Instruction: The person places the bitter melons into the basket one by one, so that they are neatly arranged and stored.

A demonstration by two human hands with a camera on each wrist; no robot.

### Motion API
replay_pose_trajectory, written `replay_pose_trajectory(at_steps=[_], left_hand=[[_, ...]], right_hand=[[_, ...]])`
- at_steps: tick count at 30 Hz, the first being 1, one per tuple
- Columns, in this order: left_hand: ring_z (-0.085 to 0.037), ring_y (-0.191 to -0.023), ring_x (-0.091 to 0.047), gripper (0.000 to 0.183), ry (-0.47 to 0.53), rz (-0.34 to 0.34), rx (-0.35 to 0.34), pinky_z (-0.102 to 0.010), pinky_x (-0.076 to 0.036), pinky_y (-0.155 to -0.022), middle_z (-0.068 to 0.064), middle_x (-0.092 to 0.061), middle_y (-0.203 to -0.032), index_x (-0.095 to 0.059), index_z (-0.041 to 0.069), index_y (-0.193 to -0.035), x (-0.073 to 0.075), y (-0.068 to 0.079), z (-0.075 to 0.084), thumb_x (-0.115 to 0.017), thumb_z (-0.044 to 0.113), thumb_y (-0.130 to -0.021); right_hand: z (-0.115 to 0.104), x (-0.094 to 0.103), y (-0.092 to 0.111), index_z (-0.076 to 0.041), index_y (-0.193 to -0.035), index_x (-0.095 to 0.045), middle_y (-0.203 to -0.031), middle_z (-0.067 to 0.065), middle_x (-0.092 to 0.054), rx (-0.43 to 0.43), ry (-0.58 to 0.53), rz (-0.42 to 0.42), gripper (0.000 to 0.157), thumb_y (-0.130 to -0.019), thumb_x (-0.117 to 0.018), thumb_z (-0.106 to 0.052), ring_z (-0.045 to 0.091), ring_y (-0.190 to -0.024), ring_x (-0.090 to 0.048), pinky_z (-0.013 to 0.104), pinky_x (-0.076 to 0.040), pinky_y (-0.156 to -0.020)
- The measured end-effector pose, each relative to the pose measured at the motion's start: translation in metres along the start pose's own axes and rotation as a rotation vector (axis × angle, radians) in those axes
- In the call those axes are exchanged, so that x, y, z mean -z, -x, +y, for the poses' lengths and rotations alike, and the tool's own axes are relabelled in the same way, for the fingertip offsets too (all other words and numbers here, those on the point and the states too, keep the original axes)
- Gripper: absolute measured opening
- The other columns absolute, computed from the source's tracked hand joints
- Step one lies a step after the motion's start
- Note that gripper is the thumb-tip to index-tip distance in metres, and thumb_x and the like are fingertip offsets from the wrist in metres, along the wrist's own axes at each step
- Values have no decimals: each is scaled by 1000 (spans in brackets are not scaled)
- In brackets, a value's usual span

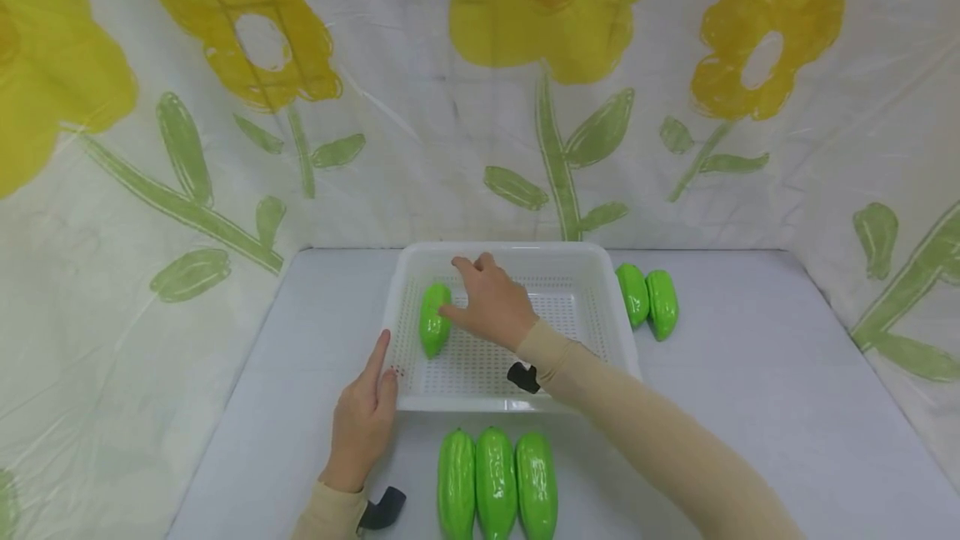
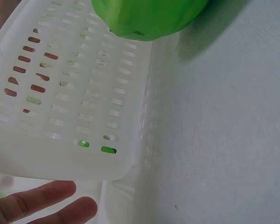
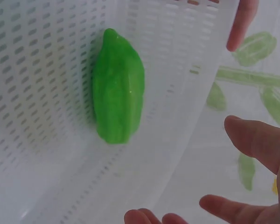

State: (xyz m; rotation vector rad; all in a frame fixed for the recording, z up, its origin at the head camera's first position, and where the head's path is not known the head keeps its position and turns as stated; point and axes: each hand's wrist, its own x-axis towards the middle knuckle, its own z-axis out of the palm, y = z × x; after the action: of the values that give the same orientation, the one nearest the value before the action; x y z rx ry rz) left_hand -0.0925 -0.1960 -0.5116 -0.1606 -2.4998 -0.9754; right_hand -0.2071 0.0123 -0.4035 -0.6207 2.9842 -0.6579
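Observation:
A glossy, ridged green gourd (image 1: pixel 434 321) lies inside the white perforated plastic basket (image 1: pixel 517 403), against its left side. Over the basket hovers my right hand (image 1: pixel 495 300), fingers spread and holding nothing; in the head view its thumb overlaps the gourd's edge. From the right wrist, the same gourd (image 3: pixel 119 88) shows a pointed tip and stands apart from the fingers (image 3: pixel 256 142). My left hand (image 1: pixel 363 417) is at the basket's front left corner, index finger extended along the outer wall. Two left-hand fingers (image 2: pixel 42 198) show beside the basket wall (image 2: pixel 60 158) in the left wrist view.
In front of the basket, three more green gourds (image 1: pixel 496 482) lie side by side on the pale table (image 1: pixel 720 432). Two others (image 1: pixel 662 304) rest just right of the basket. A flower-printed curtain (image 1: pixel 420 157) hangs behind the table and along both sides.

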Motion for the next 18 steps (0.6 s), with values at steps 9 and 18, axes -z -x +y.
replay_pose_trajectory(at_steps=[9, 18], left_hand=[[-27, -97, -74, 56, 7, 3, 7, -48, -60, -73, -21, -60, -143, -45, 7, -158, 0, 0, -1, -49, 6, -103], [-22, -87, -68, 55, 2, 6, 16, -37, -55, -66, -21, -61, -142, -47, 6, -156, 0, 1, 0, -50, 6, -101]], right_hand=[[35, 19, 17, -11, -154, -49, -138, 24, -57, -42, 13, 24, 75, -94, -74, -49, 30, -82, -69, 37, -54, -54], [72, 41, 41, -6, -151, -51, -135, 27, -58, -82, -2, 56, 73, -95, -73, -47, 27, -75, -65, 37, -51, -51]])
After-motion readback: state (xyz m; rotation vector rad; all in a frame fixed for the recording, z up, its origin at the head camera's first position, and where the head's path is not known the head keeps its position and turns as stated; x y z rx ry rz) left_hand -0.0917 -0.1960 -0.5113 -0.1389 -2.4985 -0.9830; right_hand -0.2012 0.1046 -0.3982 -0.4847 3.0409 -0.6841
